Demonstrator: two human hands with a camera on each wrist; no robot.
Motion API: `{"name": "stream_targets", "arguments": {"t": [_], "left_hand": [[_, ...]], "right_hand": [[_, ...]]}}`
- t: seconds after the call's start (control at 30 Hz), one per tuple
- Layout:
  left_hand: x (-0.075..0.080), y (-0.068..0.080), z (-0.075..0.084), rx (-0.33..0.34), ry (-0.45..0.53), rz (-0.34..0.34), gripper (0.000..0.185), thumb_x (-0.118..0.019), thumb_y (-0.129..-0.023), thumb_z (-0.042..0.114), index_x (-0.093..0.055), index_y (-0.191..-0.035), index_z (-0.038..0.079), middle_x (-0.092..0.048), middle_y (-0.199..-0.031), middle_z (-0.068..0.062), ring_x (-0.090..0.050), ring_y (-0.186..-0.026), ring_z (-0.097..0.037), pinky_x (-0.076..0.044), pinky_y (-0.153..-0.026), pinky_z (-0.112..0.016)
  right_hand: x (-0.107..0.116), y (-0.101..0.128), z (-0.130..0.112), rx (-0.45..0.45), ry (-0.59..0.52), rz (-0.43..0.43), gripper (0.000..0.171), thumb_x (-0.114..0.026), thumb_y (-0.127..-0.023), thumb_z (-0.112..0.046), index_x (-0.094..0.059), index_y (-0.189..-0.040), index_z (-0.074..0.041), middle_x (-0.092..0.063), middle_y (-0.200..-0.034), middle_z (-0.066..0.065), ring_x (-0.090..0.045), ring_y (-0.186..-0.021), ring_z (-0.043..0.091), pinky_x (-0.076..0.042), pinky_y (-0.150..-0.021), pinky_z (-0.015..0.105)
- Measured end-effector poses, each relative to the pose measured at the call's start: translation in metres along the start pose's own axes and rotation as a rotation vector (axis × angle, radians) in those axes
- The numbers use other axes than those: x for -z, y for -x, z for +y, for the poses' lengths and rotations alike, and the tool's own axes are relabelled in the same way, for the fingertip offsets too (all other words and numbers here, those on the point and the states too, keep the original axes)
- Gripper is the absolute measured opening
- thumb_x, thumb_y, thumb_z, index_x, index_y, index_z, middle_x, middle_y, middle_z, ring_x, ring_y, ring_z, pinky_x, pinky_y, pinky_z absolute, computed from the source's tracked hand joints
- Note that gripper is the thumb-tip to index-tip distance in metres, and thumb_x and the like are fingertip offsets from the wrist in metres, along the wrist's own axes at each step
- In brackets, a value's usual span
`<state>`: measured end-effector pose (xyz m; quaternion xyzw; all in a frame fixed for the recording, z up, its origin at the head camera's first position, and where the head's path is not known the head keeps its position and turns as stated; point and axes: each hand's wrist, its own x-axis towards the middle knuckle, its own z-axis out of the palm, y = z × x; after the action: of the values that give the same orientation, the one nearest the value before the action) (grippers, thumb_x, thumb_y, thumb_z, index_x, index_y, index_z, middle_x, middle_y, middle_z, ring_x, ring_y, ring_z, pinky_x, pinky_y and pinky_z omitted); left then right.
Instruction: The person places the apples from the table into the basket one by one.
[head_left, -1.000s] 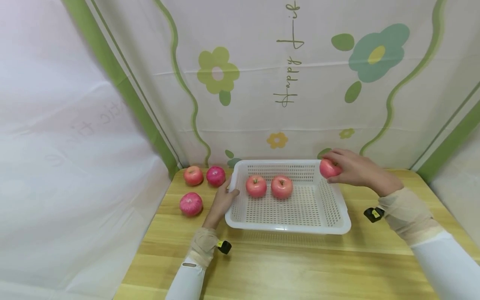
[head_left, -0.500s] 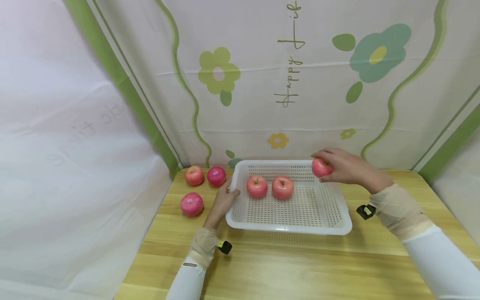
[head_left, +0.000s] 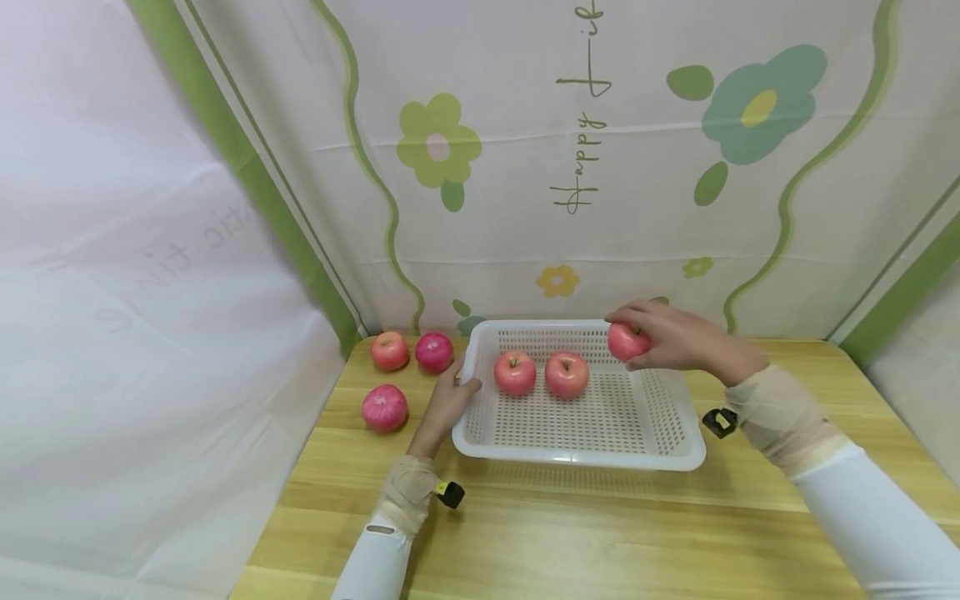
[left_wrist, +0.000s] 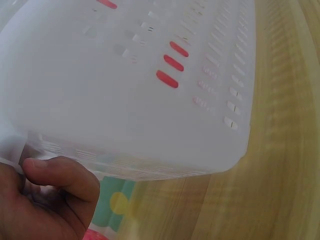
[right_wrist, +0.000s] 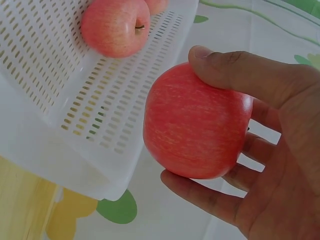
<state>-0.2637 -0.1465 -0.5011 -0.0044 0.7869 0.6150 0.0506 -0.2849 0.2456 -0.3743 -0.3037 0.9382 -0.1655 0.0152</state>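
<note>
A white perforated plastic basket (head_left: 573, 457) stands on the table with two red apples (head_left: 514, 372) side by side in its left half. My left hand (head_left: 447, 407) grips the basket's left rim, thumb on the inner side. The left wrist view shows the curled thumb and fingers of that hand (left_wrist: 55, 197) at the rim. Over the back right part of the basket, my right hand (head_left: 675, 335) holds another red apple (head_left: 626, 342) above the floor. Thumb and fingers wrap around this apple (right_wrist: 197, 125) in the right wrist view.
Left of the basket lie an apple (head_left: 390, 352), a magenta round fruit (head_left: 434, 352) with a pale centre, and a streaked pink round one (head_left: 386, 407). The wooden table (head_left: 570, 533) meets a printed curtain (head_left: 495, 233) behind the basket.
My right hand has carried its apple leftward, from the basket's right rim to above the inside of the basket. The left hand and the basket have stayed put.
</note>
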Motion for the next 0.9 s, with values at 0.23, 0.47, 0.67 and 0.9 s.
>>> {"name": "stream_targets", "arguments": {"t": [0.23, 0.47, 0.67, 0.9], "left_hand": [[-0.001, 0.001, 0.001, -0.008, 0.002, -0.001, 0.072, -0.056, -0.103, 0.017, -0.031, -0.169, 0.021, -0.066, -0.135, -0.032, -0.073, -0.114, -0.048, -0.067, -0.084, -0.051], [-0.001, 0.001, 0.001, -0.017, 0.009, -0.003, 0.072, -0.056, -0.102, 0.016, -0.031, -0.170, 0.020, -0.065, -0.136, -0.033, -0.072, -0.115, -0.049, -0.066, -0.085, -0.052], [-0.001, 0.001, 0.001, -0.011, 0.002, 0.003, 0.073, -0.056, -0.101, 0.016, -0.030, -0.170, 0.020, -0.066, -0.135, -0.033, -0.072, -0.115, -0.049, -0.066, -0.085, -0.052], [-0.001, 0.000, 0.000, -0.024, -0.007, 0.010, 0.072, -0.055, -0.102, 0.015, -0.031, -0.169, 0.018, -0.067, -0.131, -0.034, -0.073, -0.112, -0.049, -0.067, -0.082, -0.050]], "right_hand": [[-0.001, -0.005, -0.004, 0.028, -0.021, -0.013, 0.071, -0.088, -0.085, -0.022, -0.060, -0.149, -0.009, -0.058, -0.152, 0.015, -0.063, -0.127, 0.034, -0.058, -0.099, 0.057], [-0.005, -0.011, -0.010, 0.085, -0.034, -0.013, 0.069, -0.088, -0.083, -0.021, -0.062, -0.146, -0.008, -0.061, -0.149, 0.014, -0.062, -0.126, 0.033, -0.057, -0.099, 0.054], [-0.011, -0.017, -0.013, 0.117, -0.029, -0.012, 0.068, -0.087, -0.082, -0.018, -0.063, -0.144, -0.008, -0.062, -0.147, 0.014, -0.061, -0.127, 0.033, -0.056, -0.100, 0.052], [-0.016, -0.023, -0.018, 0.114, -0.004, -0.016, 0.069, -0.086, -0.080, -0.019, -0.064, -0.145, -0.013, -0.061, -0.149, 0.011, -0.060, -0.131, 0.034, -0.057, -0.098, 0.054]]}}
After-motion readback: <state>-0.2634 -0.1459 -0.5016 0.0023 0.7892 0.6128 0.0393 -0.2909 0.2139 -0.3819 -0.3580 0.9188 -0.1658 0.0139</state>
